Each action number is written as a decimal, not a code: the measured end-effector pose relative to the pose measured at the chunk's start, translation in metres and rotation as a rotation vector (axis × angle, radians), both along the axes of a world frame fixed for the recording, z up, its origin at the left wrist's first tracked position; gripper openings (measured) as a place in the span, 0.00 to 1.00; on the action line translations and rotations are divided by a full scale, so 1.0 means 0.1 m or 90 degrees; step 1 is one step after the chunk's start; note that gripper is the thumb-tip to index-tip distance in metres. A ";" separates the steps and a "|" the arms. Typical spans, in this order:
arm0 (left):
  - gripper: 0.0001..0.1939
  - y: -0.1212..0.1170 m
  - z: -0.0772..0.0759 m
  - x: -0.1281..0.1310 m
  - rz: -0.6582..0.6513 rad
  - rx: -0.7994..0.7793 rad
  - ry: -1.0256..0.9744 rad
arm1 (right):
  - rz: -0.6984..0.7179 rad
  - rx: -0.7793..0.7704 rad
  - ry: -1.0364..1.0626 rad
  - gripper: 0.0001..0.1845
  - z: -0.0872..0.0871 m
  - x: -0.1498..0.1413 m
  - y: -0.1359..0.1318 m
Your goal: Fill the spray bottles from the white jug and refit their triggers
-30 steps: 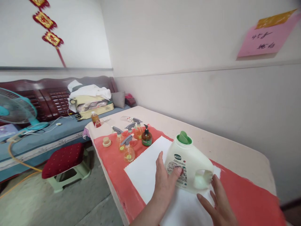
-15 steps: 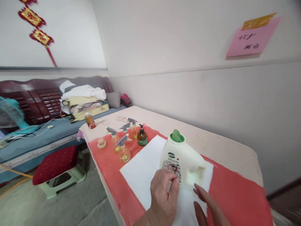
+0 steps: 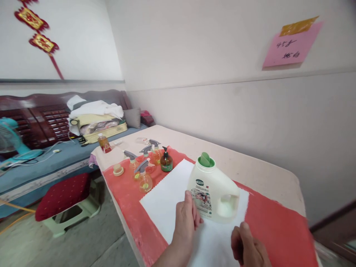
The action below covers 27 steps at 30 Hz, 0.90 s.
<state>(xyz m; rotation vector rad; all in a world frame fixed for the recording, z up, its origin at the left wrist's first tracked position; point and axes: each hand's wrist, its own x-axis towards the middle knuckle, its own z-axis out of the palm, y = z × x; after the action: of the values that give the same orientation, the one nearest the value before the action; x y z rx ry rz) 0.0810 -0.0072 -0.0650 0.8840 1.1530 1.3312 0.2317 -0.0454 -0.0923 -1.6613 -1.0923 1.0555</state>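
Observation:
A cream detergent jug (image 3: 214,189) with a green cap and a side handle stands upright on a white cloth (image 3: 167,200) spread over a red mat (image 3: 128,185). My left hand (image 3: 185,224) rests on the cloth just in front of the jug's label, fingers loosely curled and close to or touching the jug, holding nothing that I can see. My right hand (image 3: 247,248) hovers over the cloth to the right, apart from the jug, fingers curled into a loose fist with nothing visible in it.
Several small spray bottles (image 3: 143,176), a dark pump bottle (image 3: 166,160), a round lid (image 3: 118,170) and an amber bottle (image 3: 104,143) stand at the table's far end. A red stool (image 3: 63,196), a fan (image 3: 9,137) and a bench with folded bedding (image 3: 96,116) lie left. A wall runs along the right.
Both hands have pulled back from the jug toward me. The right hand's fingers, spread out a second ago, have curled in. The jug stays upright on the cloth.

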 end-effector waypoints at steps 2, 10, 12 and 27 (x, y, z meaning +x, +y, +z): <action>0.34 0.05 0.00 -0.02 0.028 -0.050 -0.058 | 0.006 -0.035 0.018 0.36 0.04 -0.01 0.02; 0.34 0.08 -0.02 -0.05 0.044 -0.064 -0.086 | 0.029 -0.058 0.010 0.36 0.10 -0.03 0.01; 0.34 0.08 -0.02 -0.05 0.045 -0.066 -0.081 | 0.028 -0.052 0.017 0.35 0.10 -0.03 0.01; 0.34 0.12 -0.08 -0.08 0.048 -0.051 -0.075 | 0.015 -0.078 0.033 0.36 0.15 -0.07 0.01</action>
<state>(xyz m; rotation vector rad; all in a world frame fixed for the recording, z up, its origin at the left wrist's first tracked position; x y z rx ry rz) 0.0727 0.0046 -0.0725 0.7011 1.1492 1.3691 0.2250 -0.0440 -0.0772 -1.7098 -1.0339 1.1953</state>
